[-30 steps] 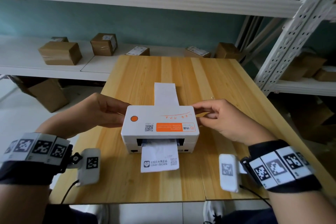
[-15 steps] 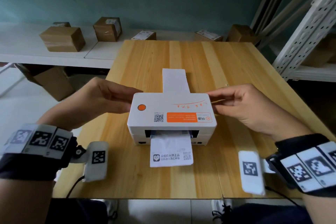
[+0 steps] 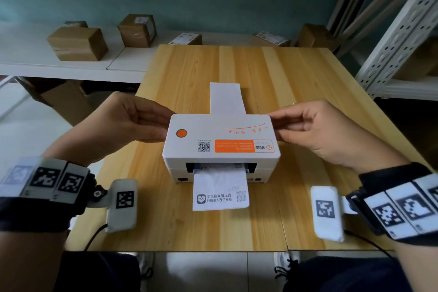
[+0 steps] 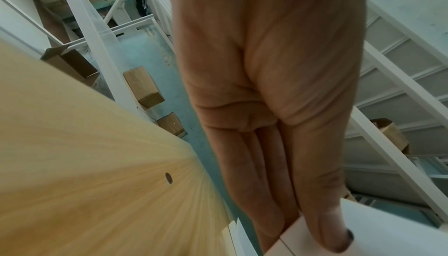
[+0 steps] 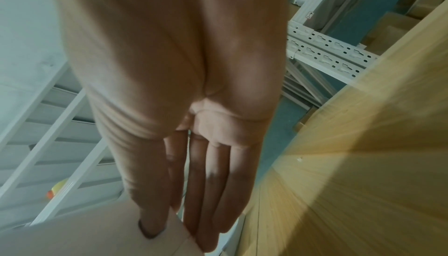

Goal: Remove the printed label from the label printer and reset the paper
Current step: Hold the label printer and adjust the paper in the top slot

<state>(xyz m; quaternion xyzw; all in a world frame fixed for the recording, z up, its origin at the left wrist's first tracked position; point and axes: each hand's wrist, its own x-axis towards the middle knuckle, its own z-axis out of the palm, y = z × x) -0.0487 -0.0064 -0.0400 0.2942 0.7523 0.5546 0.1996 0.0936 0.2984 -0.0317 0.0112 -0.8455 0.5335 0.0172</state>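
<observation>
A white label printer (image 3: 220, 140) with an orange button stands mid-table on the wooden table (image 3: 180, 227). A printed label (image 3: 220, 191) hangs out of its front slot onto the tabletop. A blank paper strip (image 3: 226, 98) runs out behind it. My left hand (image 3: 163, 123) pinches the printer's upper left edge, thumb on top and straight fingers down the side; the left wrist view shows this left hand (image 4: 303, 231) on the printer (image 4: 387, 237). My right hand (image 3: 276, 125) pinches the upper right edge the same way, as my right hand (image 5: 179, 235) on the printer (image 5: 84, 241) shows.
Cardboard boxes (image 3: 78, 42) sit on a low white shelf behind the table. A white perforated metal rack (image 3: 398, 38) rises at the right. The table's near edge lies just below the label.
Both hands stay at the printer's two sides. The head view has tilted down and come closer; printer and label have not shifted on the table.
</observation>
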